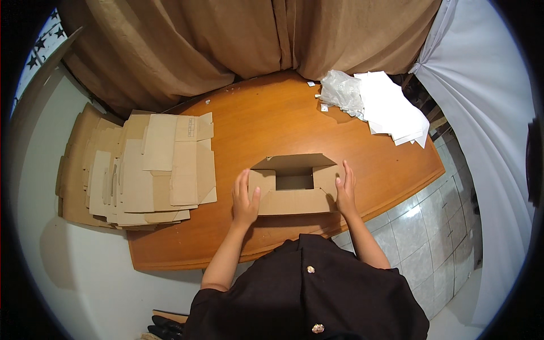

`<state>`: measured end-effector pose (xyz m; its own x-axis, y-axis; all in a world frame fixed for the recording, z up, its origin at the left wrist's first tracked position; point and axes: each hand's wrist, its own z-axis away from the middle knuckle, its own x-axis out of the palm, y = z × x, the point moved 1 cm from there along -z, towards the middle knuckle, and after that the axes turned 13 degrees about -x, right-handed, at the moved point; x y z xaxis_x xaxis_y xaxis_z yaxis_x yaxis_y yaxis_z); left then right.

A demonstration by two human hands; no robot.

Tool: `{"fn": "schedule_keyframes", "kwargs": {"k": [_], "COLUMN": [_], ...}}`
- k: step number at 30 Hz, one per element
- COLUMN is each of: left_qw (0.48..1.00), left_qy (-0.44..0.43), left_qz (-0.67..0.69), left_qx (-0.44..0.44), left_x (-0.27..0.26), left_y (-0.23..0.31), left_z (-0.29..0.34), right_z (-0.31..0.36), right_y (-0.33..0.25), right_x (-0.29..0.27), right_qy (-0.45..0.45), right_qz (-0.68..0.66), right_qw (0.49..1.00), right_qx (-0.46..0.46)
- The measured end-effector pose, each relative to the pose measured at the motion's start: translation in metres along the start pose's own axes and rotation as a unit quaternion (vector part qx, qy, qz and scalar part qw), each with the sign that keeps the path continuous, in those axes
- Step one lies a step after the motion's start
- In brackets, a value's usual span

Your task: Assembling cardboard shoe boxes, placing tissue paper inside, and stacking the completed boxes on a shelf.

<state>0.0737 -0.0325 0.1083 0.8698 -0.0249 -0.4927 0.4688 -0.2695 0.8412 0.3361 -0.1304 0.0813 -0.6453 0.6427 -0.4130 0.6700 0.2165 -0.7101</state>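
Note:
An open cardboard box (297,203) stands on the wooden table in front of me, its top flaps folded outward and its dark inside showing. My left hand (245,203) is against the box's left side, fingers pointing away from me and the thumb along the near edge. On the opposite side, my right hand (346,194) presses the right flap, thumb near its edge and fingers upright. The box is held between both hands. Parts of the fingers on the outer sides are hard to make out.
A tall stack of flattened cardboard boxes (156,175) lies at the left of the wooden table (258,122). White paper sheets (391,107) and a crumpled clear plastic bag (341,92) lie at the far right. Brown curtains (249,39) hang behind the table.

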Motion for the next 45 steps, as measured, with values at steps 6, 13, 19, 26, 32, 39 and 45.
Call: {"fn": "schedule_keyframes", "kwargs": {"k": [6,13,19,26,32,39,45], "left_qw": [0.99,0.993,0.973,0.911,0.884,0.886,0.95], "left_qy": [-0.081,-0.075,-0.129,-0.172,-0.26,-0.174,-0.177], "left_qz": [0.118,-0.066,-0.077,0.102,0.218,0.391,0.236], "left_qx": [-0.014,-0.066,-0.174,-0.36,-0.322,-0.176,-0.105], "left_x": [0.013,0.018,0.027,0.014,0.002,0.007,0.03], "left_y": [-0.013,-0.017,-0.023,-0.067,-0.024,-0.026,-0.043], "left_z": [-0.04,-0.028,-0.032,-0.046,-0.051,-0.04,0.01], "right_z": [-0.011,-0.006,-0.01,-0.002,-0.032,-0.011,0.039], "right_y": [0.016,0.005,0.013,0.065,0.023,0.035,0.028], "right_x": [0.005,0.009,0.013,0.0,-0.028,-0.054,-0.041], "right_qy": [-0.027,-0.09,-0.127,-0.154,-0.111,0.07,0.081], "right_qz": [-0.083,0.035,0.093,-0.072,-0.232,-0.37,-0.264], "right_qw": [0.995,0.994,0.985,0.943,0.891,0.893,0.937], "right_qx": [0.055,0.056,0.072,0.284,0.373,0.248,0.214]}}
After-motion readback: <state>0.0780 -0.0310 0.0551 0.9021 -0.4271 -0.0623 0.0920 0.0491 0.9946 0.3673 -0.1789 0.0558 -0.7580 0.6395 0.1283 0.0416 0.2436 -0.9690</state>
